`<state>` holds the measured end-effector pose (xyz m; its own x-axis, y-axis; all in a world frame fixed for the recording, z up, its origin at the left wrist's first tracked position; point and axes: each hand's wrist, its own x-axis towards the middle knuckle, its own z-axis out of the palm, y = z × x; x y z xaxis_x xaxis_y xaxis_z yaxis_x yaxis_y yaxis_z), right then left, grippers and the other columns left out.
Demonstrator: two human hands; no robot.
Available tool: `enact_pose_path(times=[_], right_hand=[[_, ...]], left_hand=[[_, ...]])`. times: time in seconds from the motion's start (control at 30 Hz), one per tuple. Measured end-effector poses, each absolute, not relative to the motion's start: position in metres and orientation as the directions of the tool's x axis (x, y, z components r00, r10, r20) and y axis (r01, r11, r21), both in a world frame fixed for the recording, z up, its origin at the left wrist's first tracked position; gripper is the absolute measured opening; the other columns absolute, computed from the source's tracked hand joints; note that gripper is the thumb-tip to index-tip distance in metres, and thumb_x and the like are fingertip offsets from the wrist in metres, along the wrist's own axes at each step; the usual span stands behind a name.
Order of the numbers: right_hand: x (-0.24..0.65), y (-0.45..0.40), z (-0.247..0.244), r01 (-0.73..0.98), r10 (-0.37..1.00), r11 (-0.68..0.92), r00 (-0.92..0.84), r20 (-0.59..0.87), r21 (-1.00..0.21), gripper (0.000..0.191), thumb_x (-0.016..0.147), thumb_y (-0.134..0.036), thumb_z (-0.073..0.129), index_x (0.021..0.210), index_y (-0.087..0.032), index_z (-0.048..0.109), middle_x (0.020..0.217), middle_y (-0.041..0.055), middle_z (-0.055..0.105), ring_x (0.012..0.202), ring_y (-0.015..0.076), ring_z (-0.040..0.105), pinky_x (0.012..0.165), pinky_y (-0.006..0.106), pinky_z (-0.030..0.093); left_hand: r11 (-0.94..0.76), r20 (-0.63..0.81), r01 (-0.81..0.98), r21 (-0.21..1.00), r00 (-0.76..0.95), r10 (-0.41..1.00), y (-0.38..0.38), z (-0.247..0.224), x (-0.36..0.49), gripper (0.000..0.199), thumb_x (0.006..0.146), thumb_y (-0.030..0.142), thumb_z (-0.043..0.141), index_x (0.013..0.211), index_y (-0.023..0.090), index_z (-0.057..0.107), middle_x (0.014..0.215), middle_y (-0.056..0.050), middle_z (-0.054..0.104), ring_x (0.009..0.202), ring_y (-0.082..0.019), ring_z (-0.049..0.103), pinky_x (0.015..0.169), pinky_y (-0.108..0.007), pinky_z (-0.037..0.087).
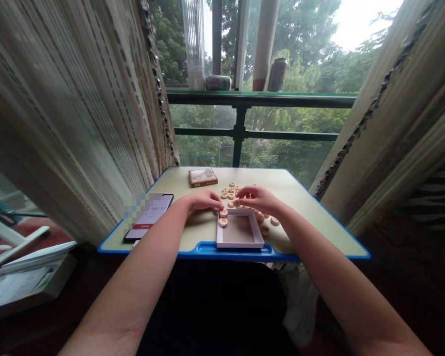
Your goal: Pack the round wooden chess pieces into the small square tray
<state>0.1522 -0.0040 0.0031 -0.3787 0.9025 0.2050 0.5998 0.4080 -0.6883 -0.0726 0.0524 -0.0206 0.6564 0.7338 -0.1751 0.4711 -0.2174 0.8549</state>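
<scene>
A shallow white box (240, 244) lies at the table's near edge, with two round Chinese chess pieces (223, 222) along its left wall. Reaching in from the left, my left hand (206, 200) has its fingers closed at the box's far left corner, on the upper piece (223, 213). My right hand (258, 198) is over the loose pieces just beyond the box, fingers bent in a pinch; what is between the fingertips is too small to make out. More loose pieces (231, 196) lie beyond the box, and a few, such as one piece (274, 221), sit to its right.
The cream table (319, 232) has a blue rim. A phone (148, 217) with its screen lit lies at the left, partly behind my left forearm. A flat brown printed box (202, 177) rests at the back. Two cans (278, 74) stand or lie on the window ledge.
</scene>
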Motion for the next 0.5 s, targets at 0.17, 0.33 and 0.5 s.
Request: enact_pose_path(times=[0.17,0.33,0.5], right_hand=[[0.149,-0.009,0.003,0.63,0.821,0.472,-0.569,0.047,-0.616,0.019,0.068,-0.033,0.067,0.08,-0.019,0.07,0.078,0.0013,0.067,0.073,0.0147,0.055,0.065,0.026,0.04],[0.145,-0.01,-0.004,0.634,0.782,0.554,-0.619,0.074,-0.539,0.015,0.074,-0.029,0.062,0.079,-0.018,0.07,0.076,0.0018,0.067,0.071,0.0145,0.058,0.068,0.026,0.041],[0.148,-0.016,0.002,0.676,0.767,0.592,-0.64,0.05,-0.44,0.027,0.07,-0.042,0.067,0.085,-0.021,0.071,0.08,0.0024,0.064,0.08,0.0173,0.055,0.07,0.028,0.041]], left_hand=[[-0.238,-0.172,0.487,0.84,0.656,0.735,0.054,-0.022,-0.072,0.025,0.063,0.037,0.069,0.073,0.015,0.07,0.066,-0.001,0.065,0.065,-0.013,0.055,0.066,-0.024,0.04],[-0.25,-0.182,0.52,0.817,0.643,0.744,0.055,-0.022,-0.072,0.028,0.063,0.04,0.068,0.075,0.015,0.07,0.064,-0.001,0.065,0.063,-0.013,0.054,0.064,-0.024,0.039],[-0.251,-0.175,0.512,0.821,0.646,0.743,0.055,-0.021,-0.073,0.028,0.063,0.04,0.068,0.076,0.015,0.07,0.066,-0.001,0.065,0.065,-0.013,0.055,0.064,-0.024,0.039]])
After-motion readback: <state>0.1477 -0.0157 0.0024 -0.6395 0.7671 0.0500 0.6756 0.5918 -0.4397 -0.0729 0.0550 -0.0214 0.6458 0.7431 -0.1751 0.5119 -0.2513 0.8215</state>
